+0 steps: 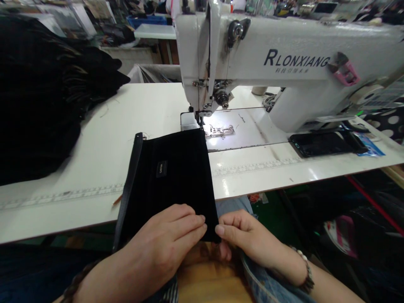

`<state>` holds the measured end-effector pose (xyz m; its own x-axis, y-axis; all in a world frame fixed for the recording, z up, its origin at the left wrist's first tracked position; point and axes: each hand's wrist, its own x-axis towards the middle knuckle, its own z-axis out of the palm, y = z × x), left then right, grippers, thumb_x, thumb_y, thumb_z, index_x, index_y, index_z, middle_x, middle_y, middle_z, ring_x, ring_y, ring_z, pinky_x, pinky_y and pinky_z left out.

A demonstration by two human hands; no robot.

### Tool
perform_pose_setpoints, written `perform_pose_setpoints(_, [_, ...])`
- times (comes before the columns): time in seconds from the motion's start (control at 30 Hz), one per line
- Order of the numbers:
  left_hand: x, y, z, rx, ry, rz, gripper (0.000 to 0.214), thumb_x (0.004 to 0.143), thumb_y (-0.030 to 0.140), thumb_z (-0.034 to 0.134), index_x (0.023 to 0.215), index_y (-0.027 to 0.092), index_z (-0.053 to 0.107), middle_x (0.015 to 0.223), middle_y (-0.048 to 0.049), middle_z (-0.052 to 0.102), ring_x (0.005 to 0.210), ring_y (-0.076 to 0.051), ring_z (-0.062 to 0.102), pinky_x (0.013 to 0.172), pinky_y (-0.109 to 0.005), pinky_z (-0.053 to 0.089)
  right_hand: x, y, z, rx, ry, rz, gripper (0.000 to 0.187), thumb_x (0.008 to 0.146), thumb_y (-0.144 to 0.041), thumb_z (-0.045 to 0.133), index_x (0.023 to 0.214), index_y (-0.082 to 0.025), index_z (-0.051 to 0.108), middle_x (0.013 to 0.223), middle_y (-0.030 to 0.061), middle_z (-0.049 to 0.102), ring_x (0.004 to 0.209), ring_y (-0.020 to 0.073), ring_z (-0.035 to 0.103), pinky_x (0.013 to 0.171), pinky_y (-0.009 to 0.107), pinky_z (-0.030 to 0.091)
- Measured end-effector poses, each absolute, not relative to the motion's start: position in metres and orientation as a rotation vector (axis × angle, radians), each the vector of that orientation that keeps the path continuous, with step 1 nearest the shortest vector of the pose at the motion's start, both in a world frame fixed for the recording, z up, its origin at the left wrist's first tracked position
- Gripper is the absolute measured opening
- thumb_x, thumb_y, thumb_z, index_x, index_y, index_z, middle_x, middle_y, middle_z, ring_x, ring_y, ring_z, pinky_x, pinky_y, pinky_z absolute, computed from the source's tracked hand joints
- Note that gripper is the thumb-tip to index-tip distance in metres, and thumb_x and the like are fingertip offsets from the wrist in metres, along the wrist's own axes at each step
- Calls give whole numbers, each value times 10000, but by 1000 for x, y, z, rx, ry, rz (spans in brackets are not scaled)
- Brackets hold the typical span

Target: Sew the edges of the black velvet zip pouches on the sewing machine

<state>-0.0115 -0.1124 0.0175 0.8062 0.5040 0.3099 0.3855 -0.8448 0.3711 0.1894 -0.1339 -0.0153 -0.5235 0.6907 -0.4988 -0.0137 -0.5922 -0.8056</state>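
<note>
A black fabric pouch with a small label lies on the white table, its far edge under the needle of the white sewing machine. The pouch's near end hangs over the table's front edge. My left hand lies on that near end with fingers pressed flat together on the cloth. My right hand pinches the pouch's near right corner between thumb and fingers. A bead bracelet sits on my right wrist.
A big heap of black fabric fills the left of the table. A dark phone lies under the machine's arm at the right. A printed ruler strip runs along the table's front. Bins and clutter stand behind.
</note>
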Motion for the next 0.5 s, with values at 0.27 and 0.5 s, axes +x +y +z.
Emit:
perform_pose_setpoints(0.27, [-10,-120,20,2922,670,707,257,889,121,349,1012,93,573,885,-79,640,827,-193,578,771,-343,508,191,-134,-11,-1148,-1117,2153,436,738,-545,544,562,-160,437,467,-20,516,379,50,443,389,159,346])
perform_pose_setpoints(0.5, [-11,-119,22,3054,670,921,250,876,90,376,934,129,616,866,-20,664,826,-144,588,810,-252,516,206,-140,24,-1051,-2172,358,212,846,-342,512,829,-145,588,698,56,631,639,150,583,598,260,465])
